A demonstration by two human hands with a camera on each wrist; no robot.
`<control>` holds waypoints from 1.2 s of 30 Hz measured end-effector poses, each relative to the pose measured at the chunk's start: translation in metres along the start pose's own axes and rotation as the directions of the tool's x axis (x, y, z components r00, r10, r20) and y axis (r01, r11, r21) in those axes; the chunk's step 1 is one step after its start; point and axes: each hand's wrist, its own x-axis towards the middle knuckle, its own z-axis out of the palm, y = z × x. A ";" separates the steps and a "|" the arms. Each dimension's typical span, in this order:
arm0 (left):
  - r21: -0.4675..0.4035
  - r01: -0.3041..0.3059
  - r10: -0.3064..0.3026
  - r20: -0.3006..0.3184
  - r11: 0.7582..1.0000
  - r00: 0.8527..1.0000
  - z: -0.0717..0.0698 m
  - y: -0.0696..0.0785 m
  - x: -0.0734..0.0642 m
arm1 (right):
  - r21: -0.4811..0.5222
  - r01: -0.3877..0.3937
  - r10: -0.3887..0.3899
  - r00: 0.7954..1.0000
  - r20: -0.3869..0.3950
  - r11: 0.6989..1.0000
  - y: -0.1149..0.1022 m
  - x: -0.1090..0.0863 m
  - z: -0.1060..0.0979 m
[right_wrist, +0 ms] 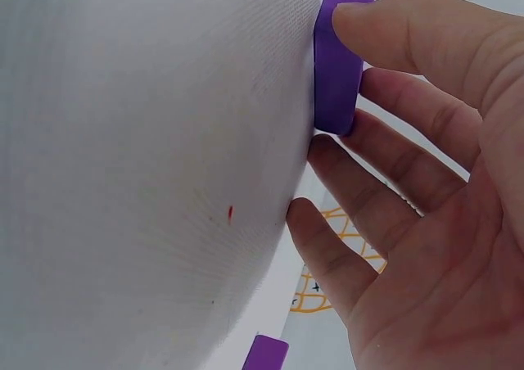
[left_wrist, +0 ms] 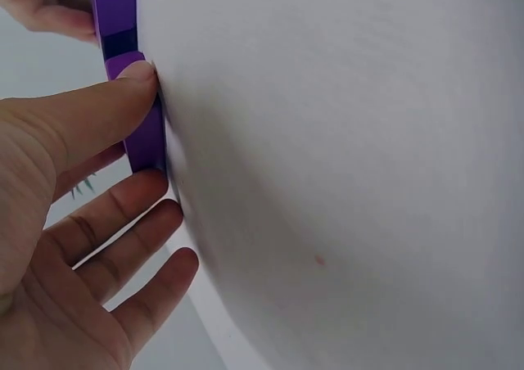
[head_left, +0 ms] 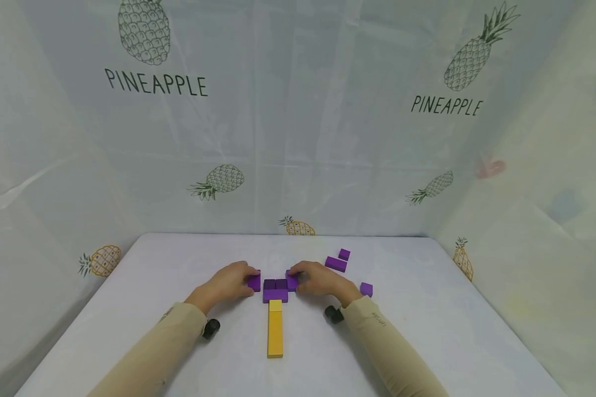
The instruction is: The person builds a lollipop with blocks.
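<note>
My left hand pinches a purple block between thumb and fingers, a small gap left of the central blocks. In the left wrist view the thumb presses one face of that purple block, while the outer fingers spread near the table. My right hand pinches another purple block, close against the cluster's right side; its thumb lies on the purple block in the right wrist view. Between the hands, two dark purple blocks lie behind a wider purple block. Yellow blocks run from it toward me.
Right of the hands lie a long purple block, a small purple cube and another purple cube near the right wrist. Pineapple-print curtains enclose the white table at the back and sides.
</note>
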 end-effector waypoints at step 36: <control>-0.087 0.017 -0.017 -0.004 0.996 1.000 0.002 0.008 0.005 | -0.027 0.014 -0.014 1.000 0.000 1.000 -0.002 0.001 0.001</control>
